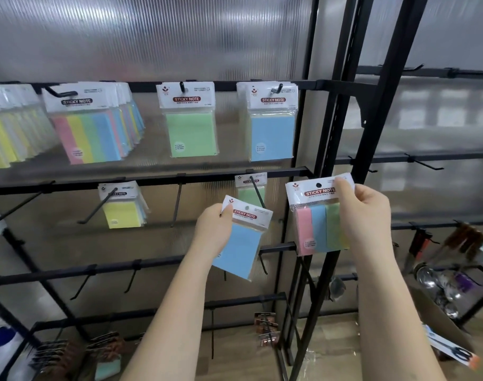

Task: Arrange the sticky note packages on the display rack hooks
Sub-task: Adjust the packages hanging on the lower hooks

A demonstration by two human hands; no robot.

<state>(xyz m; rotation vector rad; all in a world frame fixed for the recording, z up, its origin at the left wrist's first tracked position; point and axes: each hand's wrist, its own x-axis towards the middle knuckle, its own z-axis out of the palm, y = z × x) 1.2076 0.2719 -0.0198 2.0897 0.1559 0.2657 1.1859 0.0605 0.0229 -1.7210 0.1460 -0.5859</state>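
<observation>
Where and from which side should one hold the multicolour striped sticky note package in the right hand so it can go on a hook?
Probably by the white card header of the multicolour striped sticky note package, at its upper right corner, where the right hand pinches it. That leaves the round hang hole at top centre uncovered, and the pack hangs upright.

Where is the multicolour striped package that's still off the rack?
The striped package is in the right hand, at centre-right of the head view, beside the black upright post and right of the blue package.

Blue sticky note package [239, 243] tilted, striped sticky note package [318, 215] upright, before rack hooks [258, 195]
</observation>
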